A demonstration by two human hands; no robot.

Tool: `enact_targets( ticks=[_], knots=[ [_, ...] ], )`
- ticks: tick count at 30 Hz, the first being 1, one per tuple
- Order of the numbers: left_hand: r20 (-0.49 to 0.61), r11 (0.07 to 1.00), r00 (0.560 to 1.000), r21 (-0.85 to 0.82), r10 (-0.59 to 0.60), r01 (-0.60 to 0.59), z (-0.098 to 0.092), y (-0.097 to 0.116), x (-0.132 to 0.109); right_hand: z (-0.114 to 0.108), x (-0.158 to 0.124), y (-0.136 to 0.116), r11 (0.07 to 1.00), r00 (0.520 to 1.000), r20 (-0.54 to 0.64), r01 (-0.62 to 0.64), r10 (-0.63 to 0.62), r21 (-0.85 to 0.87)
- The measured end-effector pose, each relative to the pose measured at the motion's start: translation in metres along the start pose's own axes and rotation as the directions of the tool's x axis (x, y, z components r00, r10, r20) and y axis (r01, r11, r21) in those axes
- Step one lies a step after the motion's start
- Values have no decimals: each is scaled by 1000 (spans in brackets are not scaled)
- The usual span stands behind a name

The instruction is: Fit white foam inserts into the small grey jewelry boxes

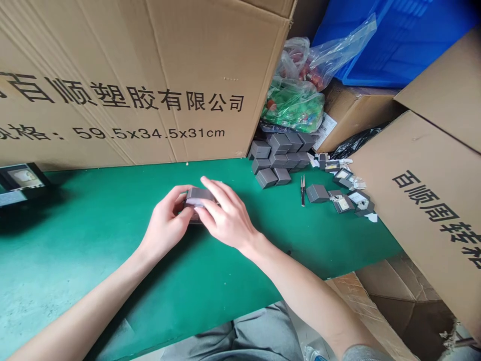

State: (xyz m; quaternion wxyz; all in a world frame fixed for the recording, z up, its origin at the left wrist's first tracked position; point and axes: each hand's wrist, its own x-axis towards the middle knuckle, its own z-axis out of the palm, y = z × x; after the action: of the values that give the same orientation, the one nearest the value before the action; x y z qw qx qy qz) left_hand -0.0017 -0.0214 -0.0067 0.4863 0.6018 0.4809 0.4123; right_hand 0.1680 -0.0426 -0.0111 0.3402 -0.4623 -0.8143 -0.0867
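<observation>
Head view is up on my screen. Where is the grey box (199, 195)?

— Near the middle of the frame, over the green table (75, 250), held between the left hand (165, 225) and the right hand (225, 215).

Are the hands gripping it?

— Yes, the fingers of both are clamped on it from either side, and the right fingers (218, 193) lie across its top.

What looks finished, and what's left?

— At one o'clock I see a stack of closed grey boxes (278, 155). At two o'clock, open boxes with pale inserts (343, 203) lie loose beyond tweezers or snips (302, 190); I can't tell which. I'd judge those open ones as left.

Anything hard to read?

— The fingers hide much of the held box, so I can't tell whether it's open. A dark box (20, 183) is cut off at nine o'clock.
</observation>
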Motion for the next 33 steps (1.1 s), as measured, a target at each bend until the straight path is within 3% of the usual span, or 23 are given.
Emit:
enact_targets(
  ticks=[3, 5, 7, 11, 16, 24, 28, 33],
  knots=[
    [-28, 972, 998, 230, 64, -56, -3, -4, 1, 2, 1, 4, 999, 999, -20, 37, -38, -6],
    [-26, 891, 981, 423, 193, -165, -2, -4, 0, 2, 2, 4, 1000, 1000, -8, -1, 1, -11],
    [16, 770, 935, 561, 355, -303, 0, -4, -1, 2, 3, 4, 999, 998, 41, -46, 47, -11],
    [98, 608, 869, 676, 485, -416, 4, -5, -4, 1, 3, 2, 995, 986, 133, -101, 103, -18],
    [120, 467, 785, 746, 607, -475, 1, -5, -6, 4, 2, 2, 992, 982, 142, -126, 125, -1],
    [3, 448, 728, 786, 686, -425, 0, -2, -8, 6, 1, 1, 992, 992, 30, -125, 124, 16],
    [49, 416, 682, 759, 730, -501, -1, -4, -6, 4, 1, 1, 985, 984, 64, -170, 168, 26],
    [106, 449, 714, 712, 692, -540, -1, -3, -4, 7, -1, 0, 974, 974, 92, -214, 207, 73]
  ],
)
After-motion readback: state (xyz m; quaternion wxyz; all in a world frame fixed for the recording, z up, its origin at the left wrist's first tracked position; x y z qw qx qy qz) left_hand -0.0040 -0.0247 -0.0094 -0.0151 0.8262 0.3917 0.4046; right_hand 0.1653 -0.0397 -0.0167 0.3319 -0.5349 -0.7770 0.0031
